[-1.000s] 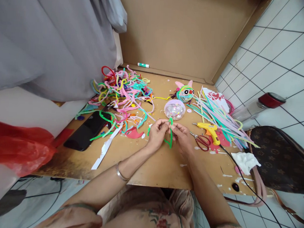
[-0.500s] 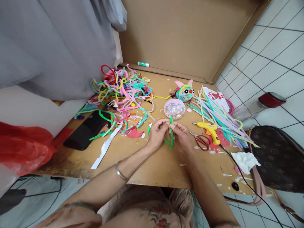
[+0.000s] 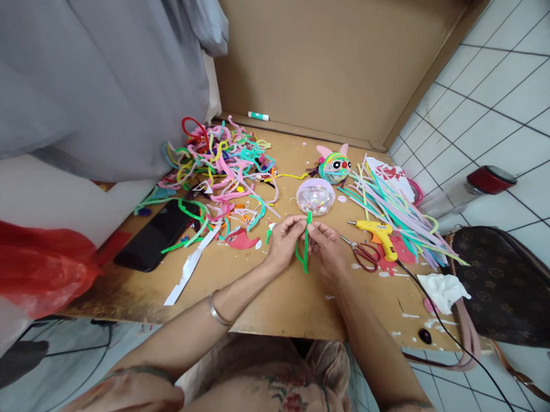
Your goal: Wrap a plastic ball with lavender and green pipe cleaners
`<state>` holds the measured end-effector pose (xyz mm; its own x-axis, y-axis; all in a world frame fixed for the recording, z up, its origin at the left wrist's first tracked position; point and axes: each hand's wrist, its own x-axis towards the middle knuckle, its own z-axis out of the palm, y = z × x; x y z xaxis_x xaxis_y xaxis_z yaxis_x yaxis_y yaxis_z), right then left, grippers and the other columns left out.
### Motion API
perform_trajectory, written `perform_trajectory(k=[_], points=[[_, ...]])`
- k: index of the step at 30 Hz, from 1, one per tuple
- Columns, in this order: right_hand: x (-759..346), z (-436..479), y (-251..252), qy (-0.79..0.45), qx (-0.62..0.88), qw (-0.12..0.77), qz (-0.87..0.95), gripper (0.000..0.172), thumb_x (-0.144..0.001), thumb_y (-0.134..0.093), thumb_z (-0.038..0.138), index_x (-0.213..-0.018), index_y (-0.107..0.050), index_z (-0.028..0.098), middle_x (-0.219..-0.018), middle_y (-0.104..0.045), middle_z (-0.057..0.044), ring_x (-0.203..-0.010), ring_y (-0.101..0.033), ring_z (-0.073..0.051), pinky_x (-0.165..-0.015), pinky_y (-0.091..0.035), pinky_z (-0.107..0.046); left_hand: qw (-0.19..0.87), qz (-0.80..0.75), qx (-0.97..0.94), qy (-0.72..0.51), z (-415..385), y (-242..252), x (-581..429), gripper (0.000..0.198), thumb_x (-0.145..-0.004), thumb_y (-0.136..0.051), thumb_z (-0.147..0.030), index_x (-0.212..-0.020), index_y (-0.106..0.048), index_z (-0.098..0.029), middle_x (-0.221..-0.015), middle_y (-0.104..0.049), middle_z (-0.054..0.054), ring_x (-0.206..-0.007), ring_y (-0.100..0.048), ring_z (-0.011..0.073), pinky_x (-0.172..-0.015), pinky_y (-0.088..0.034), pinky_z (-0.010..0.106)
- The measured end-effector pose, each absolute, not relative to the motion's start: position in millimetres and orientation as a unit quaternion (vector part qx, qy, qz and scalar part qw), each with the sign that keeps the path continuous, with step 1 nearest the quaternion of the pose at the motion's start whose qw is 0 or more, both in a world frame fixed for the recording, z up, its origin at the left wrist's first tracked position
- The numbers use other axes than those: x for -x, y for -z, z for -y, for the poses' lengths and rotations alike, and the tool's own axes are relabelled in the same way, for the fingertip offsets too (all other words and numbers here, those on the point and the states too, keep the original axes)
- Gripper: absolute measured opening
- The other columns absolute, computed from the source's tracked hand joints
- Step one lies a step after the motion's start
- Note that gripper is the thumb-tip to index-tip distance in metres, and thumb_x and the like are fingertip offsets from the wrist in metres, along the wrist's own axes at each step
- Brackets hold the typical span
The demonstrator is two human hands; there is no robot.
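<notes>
Between my two hands is a bent green pipe cleaner (image 3: 306, 255), its top end poking up past the fingertips and its lower lengths hanging below in a loop. My left hand (image 3: 283, 241) pinches it from the left, thumb and forefinger together. From the right, my right hand (image 3: 326, 242) pinches it too, the fingertips of both hands nearly touching. Just beyond my fingers is a clear plastic bowl with a lilac rim (image 3: 315, 197), small bits inside. Behind that sits a striped ball-shaped figure (image 3: 335, 166) with pink ears, round eyes and a red nose.
A tangled heap of pipe cleaners (image 3: 227, 156) lies left, near a black phone (image 3: 152, 238) and a torn white strip (image 3: 192, 266). At right are scissors (image 3: 366, 256), a yellow glue gun (image 3: 378, 235) with a cord, straight pipe cleaners (image 3: 401, 213), a bottle (image 3: 465, 191) and a brown bag (image 3: 507, 286).
The hanging lower end of the green pipe cleaner has swung slightly left and lower. Both hands keep almost the same place and grip.
</notes>
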<state>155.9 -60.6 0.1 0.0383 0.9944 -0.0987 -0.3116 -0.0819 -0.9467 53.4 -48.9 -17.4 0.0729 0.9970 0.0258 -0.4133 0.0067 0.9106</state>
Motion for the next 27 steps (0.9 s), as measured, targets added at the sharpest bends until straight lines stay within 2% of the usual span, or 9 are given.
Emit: perform_trajectory(k=[8,12,16,19,22,27], points=[[-156,59,4,-0.585,0.447,0.560,0.381,0.042,-0.058,-0.083,0.056,-0.063,-0.060,0.020,-0.050,-0.054,0.005,-0.041,-0.043,-0.008,-0.041,-0.034,-0.022,0.604,-0.365,-0.409,-0.578,48,17,-55,0.040,-0.073,-0.074,-0.053,-0.084,-0.064,-0.016,-0.055,-0.051,-0.007,-0.040,-0.049,0.0078,-0.041,-0.043,0.022],[-158,60,1,-0.595,0.446,0.542,0.392,0.041,-0.059,-0.082,0.055,-0.061,-0.061,0.020,-0.050,-0.053,0.005,-0.041,-0.043,-0.008,-0.042,-0.035,-0.023,0.593,-0.378,-0.412,-0.580,48,13,-53,0.036,-0.070,-0.076,-0.049,-0.076,-0.063,-0.017,-0.054,-0.051,-0.007,-0.042,-0.048,0.0071,-0.043,-0.041,0.021],[-163,59,-2,-0.583,0.475,0.515,0.411,0.037,-0.061,-0.080,0.052,-0.059,-0.061,0.020,-0.051,-0.056,0.003,-0.043,-0.045,-0.009,-0.043,-0.034,-0.023,0.578,-0.381,-0.421,-0.586,47,10,-52,0.031,-0.071,-0.075,-0.045,-0.071,-0.063,-0.016,-0.057,-0.055,-0.005,-0.050,-0.049,0.0076,-0.051,-0.041,0.021],[-167,57,-4,-0.533,0.497,0.546,0.414,0.029,-0.062,-0.080,0.044,-0.064,-0.064,0.019,-0.056,-0.058,0.002,-0.050,-0.048,-0.009,-0.048,-0.036,-0.022,0.564,-0.378,-0.433,-0.594,46,9,-51,0.026,-0.072,-0.074,-0.040,-0.070,-0.064,-0.016,-0.063,-0.061,-0.003,-0.059,-0.051,0.0085,-0.060,-0.042,0.022],[-171,55,-6,-0.502,0.491,0.587,0.402,0.024,-0.064,-0.078,0.041,-0.074,-0.069,0.020,-0.064,-0.061,0.002,-0.057,-0.050,-0.010,-0.054,-0.040,-0.023,0.557,-0.392,-0.437,-0.587,45,10,-50,0.023,-0.071,-0.073,-0.038,-0.070,-0.066,-0.016,-0.065,-0.061,-0.003,-0.059,-0.048,0.0081,-0.061,-0.040,0.022],[-171,56,-6,-0.536,0.475,0.584,0.382,0.027,-0.063,-0.080,0.041,-0.078,-0.073,0.020,-0.067,-0.062,0.002,-0.060,-0.051,-0.010,-0.058,-0.041,-0.024,0.558,-0.399,-0.442,-0.578,46,10,-50,0.020,-0.070,-0.072,-0.036,-0.069,-0.066,-0.017,-0.062,-0.060,-0.003,-0.057,-0.047,0.0081,-0.060,-0.040,0.022]])
